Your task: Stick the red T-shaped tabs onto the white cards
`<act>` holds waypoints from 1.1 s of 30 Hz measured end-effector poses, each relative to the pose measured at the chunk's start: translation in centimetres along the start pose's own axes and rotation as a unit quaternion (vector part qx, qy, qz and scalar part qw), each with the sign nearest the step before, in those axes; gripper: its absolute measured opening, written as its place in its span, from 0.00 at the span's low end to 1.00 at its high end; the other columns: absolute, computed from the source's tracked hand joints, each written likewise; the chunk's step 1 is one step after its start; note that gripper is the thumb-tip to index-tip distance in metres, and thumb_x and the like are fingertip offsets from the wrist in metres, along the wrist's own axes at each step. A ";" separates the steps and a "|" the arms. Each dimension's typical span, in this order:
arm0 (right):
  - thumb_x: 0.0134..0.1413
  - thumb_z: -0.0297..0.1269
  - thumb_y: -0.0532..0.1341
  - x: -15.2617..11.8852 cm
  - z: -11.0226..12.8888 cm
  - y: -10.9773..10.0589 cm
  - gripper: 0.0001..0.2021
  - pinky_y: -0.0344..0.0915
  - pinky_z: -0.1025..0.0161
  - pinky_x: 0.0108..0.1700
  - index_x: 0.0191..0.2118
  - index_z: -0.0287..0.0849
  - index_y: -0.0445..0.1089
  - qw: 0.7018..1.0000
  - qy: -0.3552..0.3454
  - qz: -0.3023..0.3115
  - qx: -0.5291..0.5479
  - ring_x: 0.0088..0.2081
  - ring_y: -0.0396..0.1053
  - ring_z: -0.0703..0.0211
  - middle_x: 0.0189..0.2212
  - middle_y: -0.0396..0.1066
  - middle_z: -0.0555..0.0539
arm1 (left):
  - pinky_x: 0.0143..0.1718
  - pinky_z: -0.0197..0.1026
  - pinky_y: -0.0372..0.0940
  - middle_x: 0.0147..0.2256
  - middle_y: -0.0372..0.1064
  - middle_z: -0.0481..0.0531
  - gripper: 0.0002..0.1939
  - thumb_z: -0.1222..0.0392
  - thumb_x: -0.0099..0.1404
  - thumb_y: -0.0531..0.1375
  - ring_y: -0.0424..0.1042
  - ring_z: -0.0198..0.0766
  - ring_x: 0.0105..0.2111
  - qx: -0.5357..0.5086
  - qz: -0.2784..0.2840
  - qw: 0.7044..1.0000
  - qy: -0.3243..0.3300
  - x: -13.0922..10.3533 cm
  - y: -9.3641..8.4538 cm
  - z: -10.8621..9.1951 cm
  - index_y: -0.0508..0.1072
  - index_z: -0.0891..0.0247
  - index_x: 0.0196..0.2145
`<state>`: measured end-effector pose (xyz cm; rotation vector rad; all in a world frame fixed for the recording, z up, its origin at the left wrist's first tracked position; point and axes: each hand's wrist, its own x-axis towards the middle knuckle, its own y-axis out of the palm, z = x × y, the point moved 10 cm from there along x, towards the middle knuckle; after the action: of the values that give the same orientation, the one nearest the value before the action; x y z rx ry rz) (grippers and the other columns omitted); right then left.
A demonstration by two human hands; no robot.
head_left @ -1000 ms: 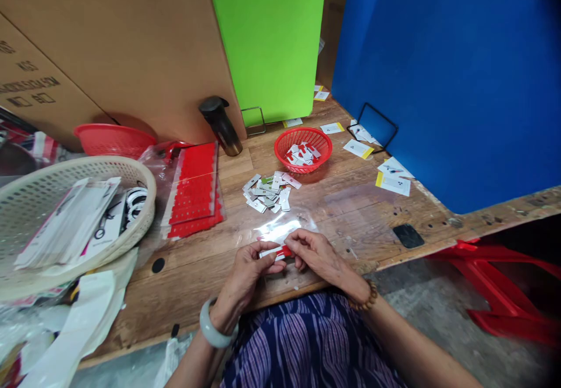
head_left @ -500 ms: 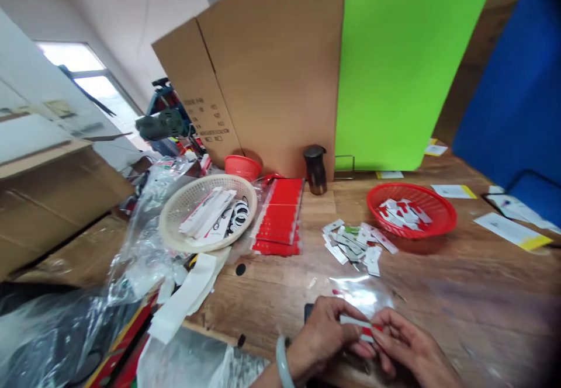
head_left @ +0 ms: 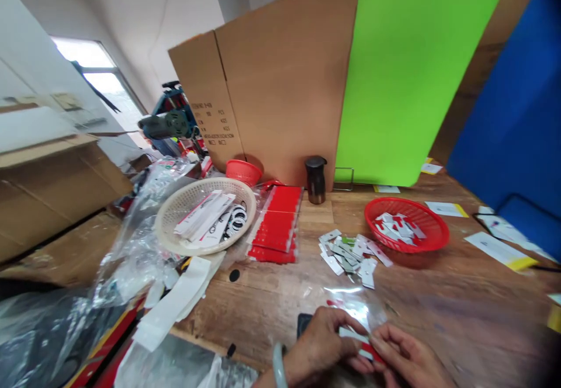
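Near the bottom of the head view, my left hand [head_left: 326,341] pinches a small white and red piece [head_left: 362,344] between thumb and fingers. A pale bangle [head_left: 279,364] circles that wrist. My right hand [head_left: 405,353] grips the red end of the same piece, its fingertips close to the left ones. Just beyond the hands lies a shiny clear plastic sheet [head_left: 350,306]. Further off is a loose pile of flat white and grey pieces [head_left: 346,256]. A red basket [head_left: 438,230] to its right holds white and red pieces.
A cream basket [head_left: 164,233] with white strips and rings stands left, beside red sheets [head_left: 278,218]. A dark jug [head_left: 316,180] stands before the cardboard [head_left: 284,78] and green board [head_left: 412,72]. Labels [head_left: 499,250] lie right; plastic bags [head_left: 140,248] are piled left.
The view has tilted a little, so the table things sit lower in the picture. The red strip on the held piece shows more, and my right fingers have shifted slightly along it.
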<state>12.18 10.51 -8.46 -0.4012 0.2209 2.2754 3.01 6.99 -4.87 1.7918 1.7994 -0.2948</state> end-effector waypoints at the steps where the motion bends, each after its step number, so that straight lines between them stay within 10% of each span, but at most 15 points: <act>1: 0.42 0.66 0.57 -0.3 0.4 -0.3 0.24 0.53 0.66 0.19 0.22 0.46 0.64 1.000 0.013 -0.015 -0.007 0.12 0.61 0.65 0.12 0.62 0.51 | 0.31 0.40 0.66 0.23 0.71 0.48 0.17 0.61 0.43 0.66 0.74 0.37 0.24 -0.009 -0.001 1.000 0.010 0.1 -0.2 0.0 0.72 0.63 0.34; 8: 0.40 0.58 0.63 -0.7 5.7 -6.7 0.23 0.56 0.70 0.17 0.25 0.41 0.62 0.988 -0.008 -0.157 -0.004 0.14 0.61 0.68 0.16 0.68 0.53 | 0.33 0.40 0.66 0.32 0.72 0.54 0.18 0.58 0.55 0.62 0.73 0.38 0.29 0.083 -0.104 0.983 0.130 0.4 -4.7 -2.8 0.69 0.67 0.42; 15: 0.44 0.51 0.63 -0.4 12.9 -13.7 0.22 0.66 0.65 0.28 0.43 0.44 0.63 0.933 -0.163 -0.308 0.089 0.24 0.68 0.63 0.30 0.72 0.49 | 0.50 0.52 0.60 0.44 0.73 0.57 0.14 0.64 0.59 0.58 0.69 0.47 0.46 0.373 -0.151 0.871 0.280 -1.3 -4.6 -4.1 0.73 0.60 0.43; 19: 0.53 0.43 0.57 -1.0 12.6 -11.7 0.20 0.66 0.60 0.33 0.51 0.42 0.62 0.905 -0.168 -0.362 -0.148 0.29 0.69 0.58 0.34 0.72 0.45 | 0.55 0.58 0.55 0.52 0.67 0.59 0.21 0.67 0.58 0.58 0.62 0.50 0.54 0.449 -0.150 0.821 0.319 -1.4 -3.5 -2.3 0.68 0.59 0.50; 25: 0.55 0.34 0.54 1.2 7.9 -3.0 0.08 0.64 0.60 0.39 0.36 0.40 0.70 0.929 -0.169 -0.204 -0.258 0.34 0.68 0.57 0.32 0.72 0.46 | 0.53 0.57 0.57 0.50 0.66 0.58 0.28 0.67 0.59 0.58 0.63 0.49 0.52 0.473 -0.152 0.812 0.307 -0.9 -3.3 -1.8 0.59 0.58 0.56; 33: 0.54 0.31 0.54 2.7 9.1 -5.7 0.08 0.60 0.60 0.40 0.40 0.39 0.66 0.856 -0.144 -0.322 -0.378 0.38 0.64 0.54 0.36 0.67 0.43 | 0.52 0.54 0.58 0.47 0.67 0.58 0.24 0.67 0.59 0.58 0.63 0.48 0.49 0.488 -0.144 0.810 0.292 -1.0 -2.7 -2.6 0.61 0.61 0.53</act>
<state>12.81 18.73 -1.07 -0.4328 -0.8726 1.6265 -0.32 7.37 -2.88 2.4504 2.6606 -1.0456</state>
